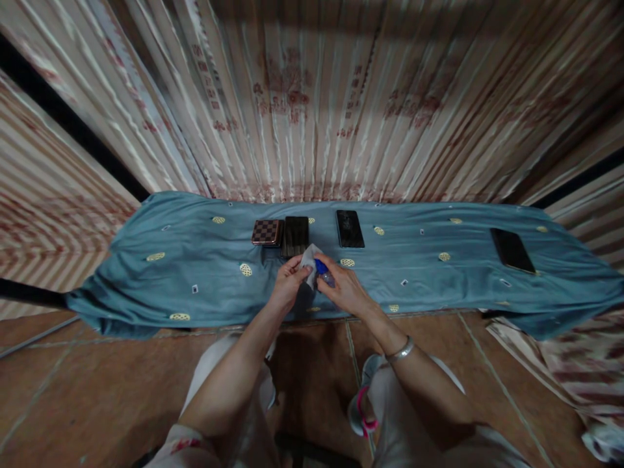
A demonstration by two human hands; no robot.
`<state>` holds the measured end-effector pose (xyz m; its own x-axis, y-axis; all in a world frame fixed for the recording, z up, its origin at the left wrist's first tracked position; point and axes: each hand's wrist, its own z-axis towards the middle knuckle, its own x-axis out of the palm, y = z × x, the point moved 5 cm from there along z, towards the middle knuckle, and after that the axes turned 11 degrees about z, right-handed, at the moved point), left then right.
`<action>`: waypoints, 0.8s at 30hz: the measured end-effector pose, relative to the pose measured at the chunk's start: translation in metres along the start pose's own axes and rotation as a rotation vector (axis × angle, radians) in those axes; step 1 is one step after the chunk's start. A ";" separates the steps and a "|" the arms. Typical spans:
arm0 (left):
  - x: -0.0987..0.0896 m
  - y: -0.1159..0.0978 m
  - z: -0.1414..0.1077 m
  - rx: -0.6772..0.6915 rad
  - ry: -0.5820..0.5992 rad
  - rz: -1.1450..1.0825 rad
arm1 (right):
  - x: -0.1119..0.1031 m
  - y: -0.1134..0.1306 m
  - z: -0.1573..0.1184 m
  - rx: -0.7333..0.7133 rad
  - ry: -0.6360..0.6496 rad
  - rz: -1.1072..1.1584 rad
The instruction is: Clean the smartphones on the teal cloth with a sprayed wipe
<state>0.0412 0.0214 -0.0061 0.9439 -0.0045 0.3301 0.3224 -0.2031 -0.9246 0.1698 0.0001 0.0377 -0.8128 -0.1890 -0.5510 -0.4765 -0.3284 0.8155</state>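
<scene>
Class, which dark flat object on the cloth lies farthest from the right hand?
The rightmost object, alone near one end of the cloth; others lie nearer the right hand.

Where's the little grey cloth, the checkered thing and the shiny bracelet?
Grey cloth (311, 255): head view, its visible middle.
Checkered thing (266, 232): head view, its patterned top.
Bracelet (402, 351): head view, its silvery band.
</scene>
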 end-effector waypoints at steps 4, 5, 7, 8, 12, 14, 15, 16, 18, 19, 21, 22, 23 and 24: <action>0.000 -0.001 -0.001 -0.007 0.009 -0.020 | 0.001 0.002 0.001 0.018 -0.003 0.008; 0.000 -0.002 -0.001 -0.008 0.008 -0.021 | 0.002 0.002 0.002 0.021 -0.008 0.010; -0.001 -0.003 -0.002 -0.010 0.001 -0.018 | 0.003 0.002 0.002 0.022 -0.011 0.011; -0.001 -0.004 -0.002 -0.011 -0.002 -0.018 | 0.003 0.001 0.002 0.023 -0.008 0.012; -0.001 -0.005 -0.003 -0.015 -0.006 -0.025 | 0.005 -0.003 0.002 0.019 -0.013 0.003; -0.002 -0.004 -0.003 -0.016 -0.010 -0.024 | 0.006 -0.003 0.002 0.024 -0.014 -0.006; -0.002 -0.004 -0.003 -0.016 -0.014 -0.022 | 0.006 -0.003 0.002 0.026 -0.006 -0.007; -0.002 -0.004 -0.003 -0.015 -0.018 -0.018 | 0.006 -0.002 0.002 0.027 0.005 -0.004; -0.003 -0.003 -0.002 -0.015 -0.028 -0.009 | 0.004 -0.001 0.002 0.019 0.024 0.004; -0.004 -0.003 -0.002 -0.016 -0.034 -0.002 | 0.002 -0.001 0.002 0.020 0.027 0.000; -0.006 -0.004 -0.001 -0.011 -0.049 0.012 | -0.005 -0.008 0.003 0.060 0.014 -0.046; -0.007 -0.004 -0.001 -0.006 -0.059 0.019 | -0.010 -0.013 0.003 0.096 0.003 -0.092; -0.008 -0.004 -0.001 0.000 -0.068 0.023 | -0.015 -0.020 0.002 0.139 -0.007 -0.151; -0.009 -0.004 -0.001 0.002 -0.078 0.025 | -0.021 -0.028 0.002 0.170 -0.011 -0.215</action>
<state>0.0309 0.0215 -0.0052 0.9542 0.0665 0.2916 0.2990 -0.2022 -0.9326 0.1995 0.0153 0.0269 -0.6900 -0.1209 -0.7136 -0.6873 -0.1999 0.6984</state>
